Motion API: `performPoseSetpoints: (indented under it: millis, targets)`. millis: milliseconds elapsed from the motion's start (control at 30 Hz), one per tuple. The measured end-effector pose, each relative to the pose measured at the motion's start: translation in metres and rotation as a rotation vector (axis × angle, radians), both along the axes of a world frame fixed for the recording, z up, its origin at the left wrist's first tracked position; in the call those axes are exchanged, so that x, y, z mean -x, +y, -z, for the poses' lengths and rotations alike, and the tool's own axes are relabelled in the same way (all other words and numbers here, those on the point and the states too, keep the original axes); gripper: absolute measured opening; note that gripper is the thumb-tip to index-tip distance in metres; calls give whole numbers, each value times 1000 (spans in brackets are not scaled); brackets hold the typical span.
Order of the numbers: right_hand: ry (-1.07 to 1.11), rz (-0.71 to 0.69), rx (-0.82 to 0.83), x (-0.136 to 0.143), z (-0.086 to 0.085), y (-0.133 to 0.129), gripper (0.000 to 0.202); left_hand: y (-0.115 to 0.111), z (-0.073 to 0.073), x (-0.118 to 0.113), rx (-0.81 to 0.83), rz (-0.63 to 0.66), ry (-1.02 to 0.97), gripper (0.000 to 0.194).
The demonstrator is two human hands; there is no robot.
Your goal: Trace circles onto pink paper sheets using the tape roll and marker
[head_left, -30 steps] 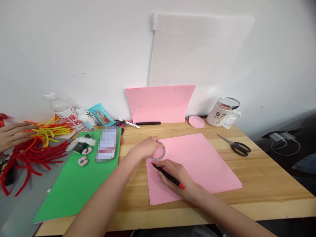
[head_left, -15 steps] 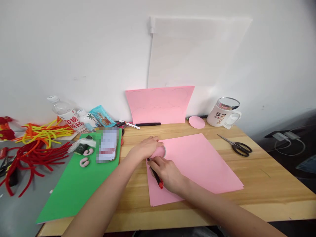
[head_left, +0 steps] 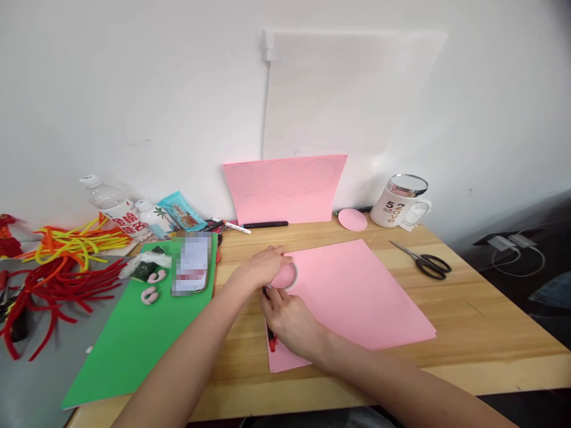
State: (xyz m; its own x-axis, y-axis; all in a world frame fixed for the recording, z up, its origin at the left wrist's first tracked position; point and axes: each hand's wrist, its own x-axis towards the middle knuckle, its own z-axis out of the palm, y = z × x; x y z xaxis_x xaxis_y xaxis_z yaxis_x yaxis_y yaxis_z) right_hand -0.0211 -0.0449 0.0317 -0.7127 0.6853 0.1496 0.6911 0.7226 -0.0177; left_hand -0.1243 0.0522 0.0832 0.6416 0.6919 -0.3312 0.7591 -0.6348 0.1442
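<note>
Near the far left corner of the pink paper (head_left: 357, 297), my left hand (head_left: 267, 265) holds down a thin grey-rimmed ring (head_left: 296, 278), with pink showing inside it. Part of the ring is hidden under the fingers. My right hand (head_left: 292, 318) is closed round a black pen (head_left: 270, 339) with a red end, its upper part against the ring's near left edge. The pen's tip is hard to make out. Beneath my right hand the paper lies flat on the wooden table (head_left: 473, 339).
Scissors (head_left: 428, 263) and a lidded white mug (head_left: 397, 205) are at the right. A pink disc (head_left: 352, 220) and an upright pink sheet (head_left: 285, 190) stand by the wall. Leftward lie a phone (head_left: 191, 263) on green sheets (head_left: 134, 339), bottles (head_left: 116, 205) and red pipe cleaners (head_left: 75, 285).
My right hand has shifted slightly left and down around the ring, and the pen has swung to a steeper angle, its red end moving left. My left hand keeps its place on the ring.
</note>
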Motion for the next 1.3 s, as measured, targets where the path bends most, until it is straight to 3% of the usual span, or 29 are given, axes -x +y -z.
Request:
performPoseSetpoints:
  millis: [300, 533, 767, 867, 1000, 1133, 1300]
  targets:
    - [-32, 7, 119, -11, -13, -8, 18, -5, -6, 0, 7, 3, -11, 34]
    - [-43, 21, 307, -43, -25, -13, 38, -6, -6, 1, -6, -12, -21, 33]
    - [362, 56, 388, -82, -9, -16, 51, -6, -4, 0, -12, -19, 12, 33]
    - [671, 132, 414, -88, -2, -17, 34, -7, -5, 0, -10, -7, 32, 37]
    - [1018, 359, 465, -87, 7, -9, 20, -8, -7, -2, -11, -4, 51, 46]
    - [1138, 501, 512, -86, 13, 4, 25, -9, -12, -5, 6, -24, 73, 44]
    - [1219, 519, 602, -84, 16, 18, 26, -12, -17, -9, 23, -43, 97, 46]
